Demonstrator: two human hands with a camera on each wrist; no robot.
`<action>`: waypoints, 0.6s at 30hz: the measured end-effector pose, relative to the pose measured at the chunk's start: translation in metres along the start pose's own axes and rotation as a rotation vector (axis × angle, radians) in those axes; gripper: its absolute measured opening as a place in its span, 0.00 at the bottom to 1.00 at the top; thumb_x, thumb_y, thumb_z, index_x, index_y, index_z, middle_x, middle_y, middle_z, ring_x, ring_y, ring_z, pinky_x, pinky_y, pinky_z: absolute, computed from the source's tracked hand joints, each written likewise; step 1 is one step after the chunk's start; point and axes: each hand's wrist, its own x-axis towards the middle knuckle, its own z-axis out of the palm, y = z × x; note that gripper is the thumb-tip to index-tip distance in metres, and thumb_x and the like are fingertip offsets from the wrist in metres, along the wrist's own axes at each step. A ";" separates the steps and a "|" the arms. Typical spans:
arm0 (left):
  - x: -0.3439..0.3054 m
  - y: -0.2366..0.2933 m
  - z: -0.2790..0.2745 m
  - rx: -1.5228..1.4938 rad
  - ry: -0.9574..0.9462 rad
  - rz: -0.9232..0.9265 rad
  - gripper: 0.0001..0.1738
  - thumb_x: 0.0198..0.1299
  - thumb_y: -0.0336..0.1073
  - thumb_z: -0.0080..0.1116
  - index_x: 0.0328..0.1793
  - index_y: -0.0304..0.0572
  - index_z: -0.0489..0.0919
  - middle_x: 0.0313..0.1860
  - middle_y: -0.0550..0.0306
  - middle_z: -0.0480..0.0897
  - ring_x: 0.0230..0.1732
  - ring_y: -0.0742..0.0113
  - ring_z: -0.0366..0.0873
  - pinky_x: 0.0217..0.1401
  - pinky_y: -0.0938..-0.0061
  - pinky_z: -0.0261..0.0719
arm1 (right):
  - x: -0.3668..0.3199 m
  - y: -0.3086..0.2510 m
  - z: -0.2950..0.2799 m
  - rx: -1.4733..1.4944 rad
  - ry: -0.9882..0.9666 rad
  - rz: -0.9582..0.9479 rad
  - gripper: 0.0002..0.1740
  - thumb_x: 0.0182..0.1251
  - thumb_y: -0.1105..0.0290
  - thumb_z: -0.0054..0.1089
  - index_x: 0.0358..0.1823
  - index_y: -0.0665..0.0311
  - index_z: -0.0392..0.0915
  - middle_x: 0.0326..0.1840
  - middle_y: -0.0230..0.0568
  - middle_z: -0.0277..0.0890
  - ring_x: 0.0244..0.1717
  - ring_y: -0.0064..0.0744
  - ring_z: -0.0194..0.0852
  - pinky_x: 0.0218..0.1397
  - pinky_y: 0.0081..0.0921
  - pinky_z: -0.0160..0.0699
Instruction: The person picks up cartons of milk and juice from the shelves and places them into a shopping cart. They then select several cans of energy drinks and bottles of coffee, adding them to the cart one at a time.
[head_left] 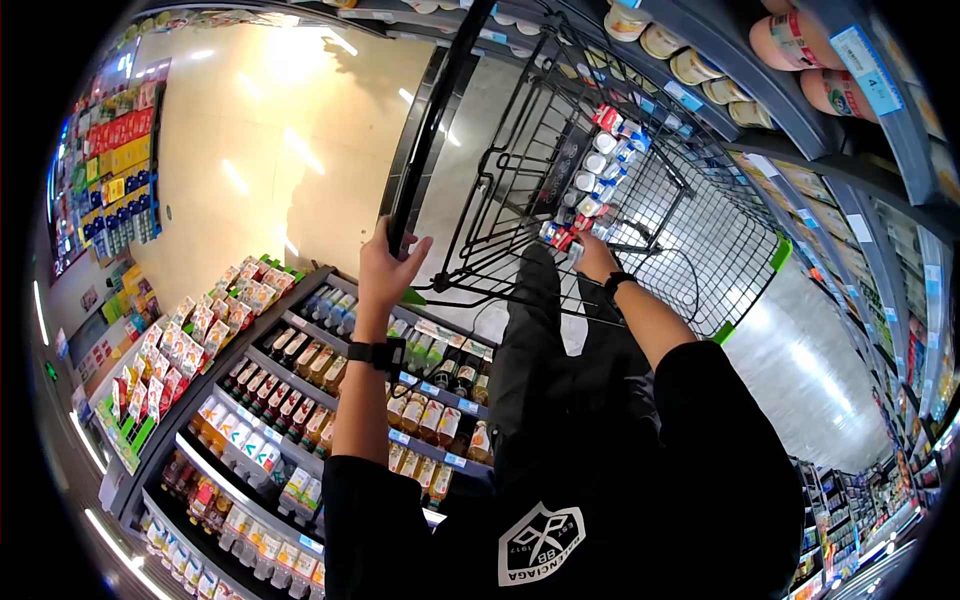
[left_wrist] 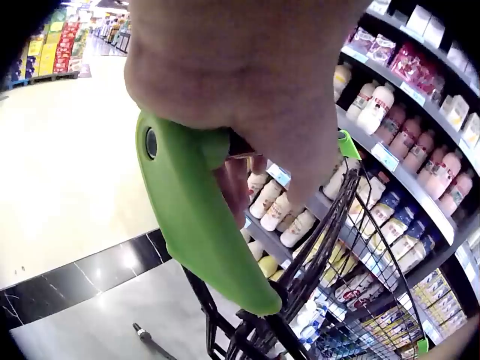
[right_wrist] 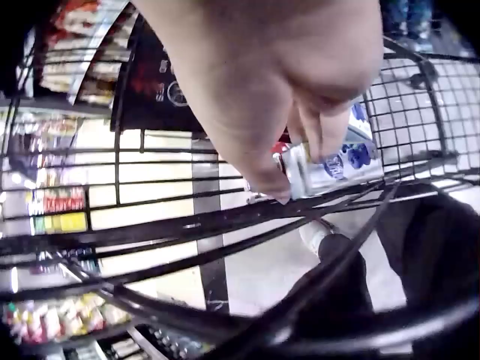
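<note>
A black wire shopping cart [head_left: 690, 230] stands before me. My left hand [head_left: 390, 272] rests at the end of its black handle bar [head_left: 425, 130], fingers curled round the bar beside the green end cap [left_wrist: 199, 217], thumb sticking out. Inside the cart's basket, my right hand [head_left: 597, 260] reaches down at the near end of a row of white-topped bottles [head_left: 594, 162] with blue and red labels. In the right wrist view, thumb and fingers pinch a small silver-white package [right_wrist: 298, 169] with red near it. Its far side is hidden by the hand. A white pack with blue print [right_wrist: 349, 161] lies just behind.
Stocked drink shelves [head_left: 330, 380] stand at the left, beside a slanted rack of red-white packets [head_left: 180, 350]. Shelves with tubs and bottles [head_left: 800, 90] run along the right, close to the cart. Tan floor [head_left: 250, 130] extends at the far left.
</note>
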 end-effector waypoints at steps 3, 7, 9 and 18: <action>0.000 0.006 -0.002 -0.057 0.013 0.046 0.22 0.59 0.44 0.79 0.44 0.37 0.78 0.27 0.57 0.84 0.21 0.68 0.80 0.28 0.70 0.77 | -0.017 -0.020 -0.026 0.213 -0.072 0.249 0.39 0.52 0.68 0.78 0.67 0.69 0.75 0.59 0.52 0.85 0.61 0.47 0.85 0.65 0.39 0.82; 0.002 0.004 -0.008 -0.026 -0.051 0.053 0.26 0.58 0.47 0.78 0.46 0.35 0.78 0.31 0.53 0.88 0.23 0.61 0.84 0.31 0.66 0.80 | -0.067 -0.010 -0.032 0.267 -0.180 0.328 0.27 0.70 0.54 0.70 0.61 0.66 0.82 0.53 0.49 0.88 0.52 0.50 0.87 0.57 0.39 0.83; -0.001 0.009 -0.013 -0.035 -0.072 0.071 0.28 0.58 0.50 0.78 0.47 0.34 0.78 0.32 0.51 0.89 0.24 0.57 0.86 0.32 0.62 0.81 | -0.105 -0.020 -0.033 0.120 -0.146 0.332 0.30 0.79 0.44 0.57 0.61 0.65 0.82 0.54 0.48 0.88 0.54 0.52 0.87 0.59 0.42 0.81; -0.013 0.005 -0.016 -0.109 -0.024 0.228 0.45 0.59 0.54 0.76 0.76 0.38 0.72 0.38 0.50 0.88 0.41 0.46 0.88 0.47 0.56 0.82 | -0.196 -0.111 -0.023 -0.282 0.126 0.390 0.36 0.73 0.41 0.61 0.72 0.58 0.74 0.71 0.52 0.75 0.73 0.57 0.70 0.78 0.49 0.65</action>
